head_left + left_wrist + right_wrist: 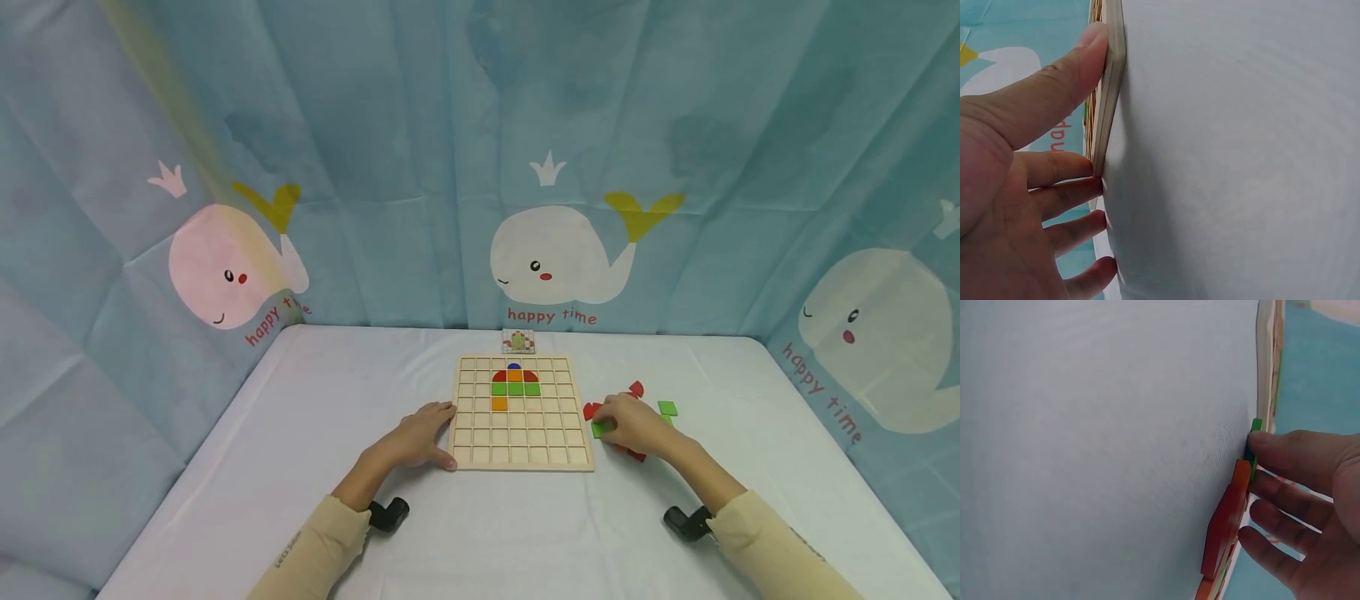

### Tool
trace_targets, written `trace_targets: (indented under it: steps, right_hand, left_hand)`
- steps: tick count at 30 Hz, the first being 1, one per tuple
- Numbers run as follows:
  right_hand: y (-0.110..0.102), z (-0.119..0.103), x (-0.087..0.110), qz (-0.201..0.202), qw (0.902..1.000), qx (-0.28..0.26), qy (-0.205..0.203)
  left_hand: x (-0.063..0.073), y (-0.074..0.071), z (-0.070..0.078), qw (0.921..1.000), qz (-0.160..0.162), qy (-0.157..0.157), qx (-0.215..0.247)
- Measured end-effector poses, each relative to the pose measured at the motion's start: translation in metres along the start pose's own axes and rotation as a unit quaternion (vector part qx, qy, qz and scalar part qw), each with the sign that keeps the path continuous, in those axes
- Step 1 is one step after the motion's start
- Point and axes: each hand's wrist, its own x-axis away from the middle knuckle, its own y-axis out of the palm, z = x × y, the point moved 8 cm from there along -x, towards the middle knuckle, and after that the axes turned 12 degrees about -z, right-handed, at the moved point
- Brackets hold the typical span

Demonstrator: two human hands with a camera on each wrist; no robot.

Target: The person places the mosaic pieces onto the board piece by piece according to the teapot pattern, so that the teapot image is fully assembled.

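Note:
A wooden grid board (480,457) lies flat on the white table. Near its top sit a blue piece (513,366), red curved pieces (500,377), orange squares (499,403) and a row of green squares (515,389). My left hand (422,435) rests against the board's left edge; in the left wrist view its thumb (1088,53) touches the rim, fingers spread. To the right of the board, my right hand (632,423) pinches a green square tile (1253,447) between thumb and index finger. A red piece (1221,531) and an orange piece (1241,475) lie beside it.
A small pattern card (518,342) lies behind the board. Loose pieces, including a red one (637,388) and a green square (667,407), are scattered around the right hand, which partly hides the pile. A blue whale-print curtain (420,208) surrounds the table's back and sides.

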Motion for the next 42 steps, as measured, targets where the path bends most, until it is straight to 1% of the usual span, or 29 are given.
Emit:
trace_targets:
  steps: [11, 18, 22, 26, 31, 34, 42]
  right_hand:
    - [-0.003, 0.001, -0.002, 0.011, 0.9997, -0.022, -0.001]
    - [-0.005, -0.004, -0.006, 0.018, 0.9993, -0.021, -0.026]
    - [-0.007, -0.007, -0.010, 0.015, 0.9986, -0.036, -0.036]
    - [-0.009, -0.012, -0.016, 0.011, 0.9984, -0.044, -0.035]
    - [-0.016, -0.021, -0.027, 0.011, 0.9989, -0.034, -0.031]
    - [-0.018, -0.028, -0.036, 0.010, 0.9990, -0.025, -0.036]
    - [-0.017, -0.051, -0.056, 0.005, 0.9979, -0.007, -0.065]
  left_hand:
    - [0.000, 0.000, 0.001, 1.0000, 0.000, -0.002, 0.002]
    - [-0.001, 0.000, -0.001, 0.9999, -0.001, -0.008, -0.006]
    - [-0.002, 0.000, -0.001, 0.9999, -0.003, -0.010, -0.006]
    - [-0.001, 0.000, 0.000, 0.9999, -0.004, -0.009, -0.004]
    - [-0.001, -0.002, 0.001, 0.9999, -0.004, -0.009, -0.004]
    - [-0.001, -0.002, 0.000, 0.9999, -0.004, -0.010, -0.002]
    - [-0.001, -0.001, 0.001, 1.0000, -0.005, -0.007, 0.002]
